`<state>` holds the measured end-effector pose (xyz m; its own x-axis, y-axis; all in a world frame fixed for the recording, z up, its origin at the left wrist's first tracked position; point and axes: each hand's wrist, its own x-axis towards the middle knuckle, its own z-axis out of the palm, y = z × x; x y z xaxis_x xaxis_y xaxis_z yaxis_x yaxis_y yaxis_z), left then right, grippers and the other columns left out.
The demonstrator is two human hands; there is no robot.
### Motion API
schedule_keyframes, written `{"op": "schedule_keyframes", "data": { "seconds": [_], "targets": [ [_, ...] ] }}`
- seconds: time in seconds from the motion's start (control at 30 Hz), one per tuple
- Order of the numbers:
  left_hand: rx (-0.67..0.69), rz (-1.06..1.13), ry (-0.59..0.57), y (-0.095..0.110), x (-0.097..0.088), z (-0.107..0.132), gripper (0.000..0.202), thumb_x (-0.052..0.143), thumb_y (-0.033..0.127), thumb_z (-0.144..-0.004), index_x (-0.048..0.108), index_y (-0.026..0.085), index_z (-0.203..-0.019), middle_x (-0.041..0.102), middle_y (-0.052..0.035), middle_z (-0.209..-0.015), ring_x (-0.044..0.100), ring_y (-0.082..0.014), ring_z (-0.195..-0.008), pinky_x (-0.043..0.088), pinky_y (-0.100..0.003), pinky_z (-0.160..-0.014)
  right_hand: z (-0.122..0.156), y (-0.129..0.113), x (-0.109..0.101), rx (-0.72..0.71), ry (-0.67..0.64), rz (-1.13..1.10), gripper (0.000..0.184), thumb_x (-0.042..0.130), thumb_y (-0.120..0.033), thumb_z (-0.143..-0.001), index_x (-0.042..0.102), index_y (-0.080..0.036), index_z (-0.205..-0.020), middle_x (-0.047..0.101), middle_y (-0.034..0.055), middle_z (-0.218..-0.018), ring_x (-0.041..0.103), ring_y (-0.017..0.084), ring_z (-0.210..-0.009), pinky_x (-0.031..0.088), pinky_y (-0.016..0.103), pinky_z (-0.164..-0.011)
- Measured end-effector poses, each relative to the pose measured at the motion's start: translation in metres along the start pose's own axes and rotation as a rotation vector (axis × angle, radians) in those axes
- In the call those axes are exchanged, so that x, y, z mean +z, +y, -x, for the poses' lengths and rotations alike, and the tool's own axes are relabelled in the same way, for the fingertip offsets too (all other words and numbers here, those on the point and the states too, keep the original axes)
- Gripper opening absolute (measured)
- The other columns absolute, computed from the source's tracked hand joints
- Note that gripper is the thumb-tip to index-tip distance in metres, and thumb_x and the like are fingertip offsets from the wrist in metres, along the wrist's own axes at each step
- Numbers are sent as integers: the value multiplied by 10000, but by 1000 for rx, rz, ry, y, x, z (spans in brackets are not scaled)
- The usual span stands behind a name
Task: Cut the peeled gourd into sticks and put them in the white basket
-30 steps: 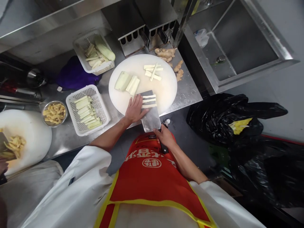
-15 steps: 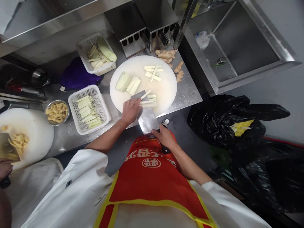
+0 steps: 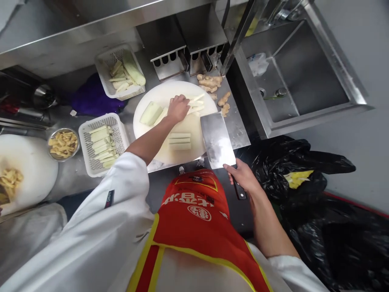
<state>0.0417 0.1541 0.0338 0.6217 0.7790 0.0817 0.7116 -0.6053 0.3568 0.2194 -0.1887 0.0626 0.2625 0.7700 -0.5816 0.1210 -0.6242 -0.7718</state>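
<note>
While the right hand [image 3: 243, 175] clasps a cleaver [image 3: 218, 140], the left hand [image 3: 178, 108] bends its fingers [image 3: 183, 98] at strips [image 3: 197, 108], grip unclear.

Glare whitens the cleaver [image 3: 218, 141], the black bags [image 3: 334, 239] lie dim, and wide-angle distortion stretches the edges.

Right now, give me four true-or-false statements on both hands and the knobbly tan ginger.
1. The right hand grips the wide steel cleaver by its black handle. True.
2. The left hand is inside a white perforated basket. False: it is over the round white board, by pale strips.
3. More pale strips lie side by side on the board. True.
4. The knobbly ginger is in the steel sink. False: it lies on the steel counter.
</note>
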Motion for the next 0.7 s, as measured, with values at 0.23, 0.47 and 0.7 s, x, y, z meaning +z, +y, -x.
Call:
{"op": "schedule_keyframes", "data": {
  "seconds": [0.23,0.47,0.7],
  "targets": [
    [166,66,-209,2,-9,116,639,588,563,-916,581,168,-1418,542,-146,-1482,471,-320,-1382,369,-447,-1179,7,39,-58,83,-119,73,408,662,-609,-821,483,-243,-853,534,-66,-557,514,152,-458,450,305,-490],
    [-122,-111,-135,45,32,182,644,458,530,-996,460,169,-1529,490,-169,-1541,445,-360,-1404,343,-513,-1178,-44,2,-74,-105,-349,295,385,596,-615,-853,540,-243,-936,551,-55,-564,550,187,-484,454,317,-523],
    [-534,-178,139,70,54,160,633,428,494,-1012,430,135,-1534,510,-210,-1499,470,-392,-1351,375,-550,-1113,-98,-84,-70,-558,-414,867,280,435,-372,-964,596,-202,-1117,725,112,-1030,692,274,-928,451,325,-738]
  ]
}}
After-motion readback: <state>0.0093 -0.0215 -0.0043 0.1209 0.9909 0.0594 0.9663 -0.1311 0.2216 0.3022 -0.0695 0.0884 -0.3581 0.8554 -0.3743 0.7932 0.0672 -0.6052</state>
